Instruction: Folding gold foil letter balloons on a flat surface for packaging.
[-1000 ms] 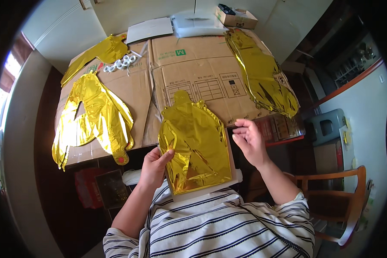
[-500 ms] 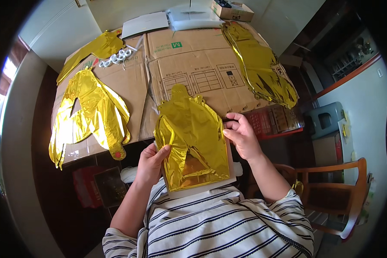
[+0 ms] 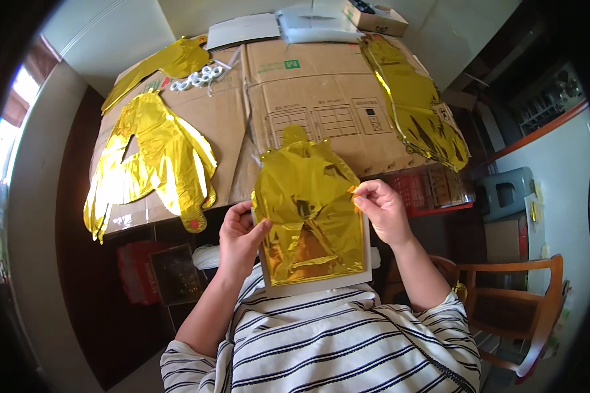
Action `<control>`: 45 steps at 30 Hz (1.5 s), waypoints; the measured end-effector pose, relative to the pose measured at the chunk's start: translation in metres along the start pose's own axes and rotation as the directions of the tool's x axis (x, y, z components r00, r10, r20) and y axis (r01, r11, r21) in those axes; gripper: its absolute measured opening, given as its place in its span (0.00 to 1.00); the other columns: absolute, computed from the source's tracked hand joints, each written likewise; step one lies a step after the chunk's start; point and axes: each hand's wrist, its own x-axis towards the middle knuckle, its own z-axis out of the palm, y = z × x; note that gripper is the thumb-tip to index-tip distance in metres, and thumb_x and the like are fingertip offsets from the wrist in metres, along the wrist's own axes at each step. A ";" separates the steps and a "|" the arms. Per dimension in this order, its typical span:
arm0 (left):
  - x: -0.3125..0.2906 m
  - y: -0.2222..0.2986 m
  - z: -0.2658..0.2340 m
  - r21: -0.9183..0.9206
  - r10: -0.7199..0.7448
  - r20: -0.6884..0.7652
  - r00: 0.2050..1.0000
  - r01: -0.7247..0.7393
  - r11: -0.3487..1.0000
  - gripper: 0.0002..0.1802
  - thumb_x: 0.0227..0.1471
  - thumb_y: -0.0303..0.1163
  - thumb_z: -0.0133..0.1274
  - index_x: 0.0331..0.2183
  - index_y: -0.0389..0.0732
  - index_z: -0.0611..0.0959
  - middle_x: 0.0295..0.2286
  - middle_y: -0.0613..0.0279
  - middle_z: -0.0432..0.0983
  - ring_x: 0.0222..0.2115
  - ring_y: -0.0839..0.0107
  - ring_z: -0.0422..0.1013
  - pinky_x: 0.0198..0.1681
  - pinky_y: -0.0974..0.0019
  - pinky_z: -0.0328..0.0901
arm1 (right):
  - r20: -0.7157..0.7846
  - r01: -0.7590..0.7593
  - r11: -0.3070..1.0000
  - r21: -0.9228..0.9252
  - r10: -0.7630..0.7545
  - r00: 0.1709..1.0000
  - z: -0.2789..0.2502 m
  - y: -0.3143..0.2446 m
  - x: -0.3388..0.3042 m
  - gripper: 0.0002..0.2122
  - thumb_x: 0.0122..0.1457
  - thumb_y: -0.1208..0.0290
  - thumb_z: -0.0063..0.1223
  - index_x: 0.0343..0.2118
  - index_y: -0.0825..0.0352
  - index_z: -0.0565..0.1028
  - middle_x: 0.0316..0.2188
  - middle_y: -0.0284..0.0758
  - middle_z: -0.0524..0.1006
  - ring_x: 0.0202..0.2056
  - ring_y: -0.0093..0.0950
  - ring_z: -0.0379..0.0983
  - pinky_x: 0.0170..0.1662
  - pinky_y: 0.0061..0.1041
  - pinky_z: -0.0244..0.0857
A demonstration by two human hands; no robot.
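A flat, uninflated gold foil balloon (image 3: 308, 177) lies folded over a pale board (image 3: 321, 285) in front of my chest. Its rounded tab points away from me, over the near edge of the cardboard. My left hand (image 3: 240, 239) is closed on the left edge, thumb on top of the foil. At the upper right edge, my right hand (image 3: 383, 211) pinches the foil between thumb and fingers. Creases run across the lower half of the balloon. The board's lower end shows beneath it, close to my striped shirt.
Other gold foil balloons lie on the cardboard-covered table (image 3: 288, 85): one left (image 3: 157, 150), one far left (image 3: 177, 59), one right (image 3: 416, 105). White rolls (image 3: 196, 78) sit near the far left. A plastic pack (image 3: 318, 25) and small box (image 3: 375, 18) stand behind; a wooden chair (image 3: 511, 295) is right.
My right hand has closed on the right edge of the foil, where its fingers were looser before. The foil's middle has creased more. The whole view has shifted slightly.
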 end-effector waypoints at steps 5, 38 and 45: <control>-0.008 0.012 0.006 0.127 0.111 0.044 0.993 -0.116 0.985 0.33 0.55 0.15 0.58 0.58 0.37 0.62 0.40 0.54 0.78 0.40 0.74 0.76 0.46 0.71 0.72 | 0.050 -0.048 0.996 -0.081 0.052 0.997 -0.006 -0.010 -0.001 0.12 0.64 0.80 0.55 0.50 0.68 0.79 0.33 0.23 0.76 0.33 0.10 0.67 0.38 0.12 0.63; -0.011 0.063 -0.003 0.358 -0.091 0.152 0.984 0.031 0.933 0.16 0.54 0.22 0.64 0.45 0.33 0.81 0.35 0.65 0.82 0.34 0.81 0.76 0.40 0.75 0.72 | 0.211 -0.238 0.968 -0.075 0.249 0.945 -0.011 -0.051 0.007 0.10 0.60 0.79 0.62 0.44 0.70 0.78 0.36 0.24 0.78 0.35 0.11 0.71 0.38 0.13 0.67; -0.009 0.058 -0.011 0.223 -0.121 0.175 0.977 0.080 0.971 0.08 0.55 0.24 0.64 0.38 0.36 0.82 0.33 0.66 0.81 0.32 0.81 0.76 0.37 0.74 0.72 | 0.194 -0.346 0.936 -0.067 0.353 0.915 -0.013 -0.059 0.008 0.09 0.59 0.71 0.65 0.41 0.67 0.80 0.30 0.24 0.79 0.29 0.12 0.71 0.31 0.14 0.67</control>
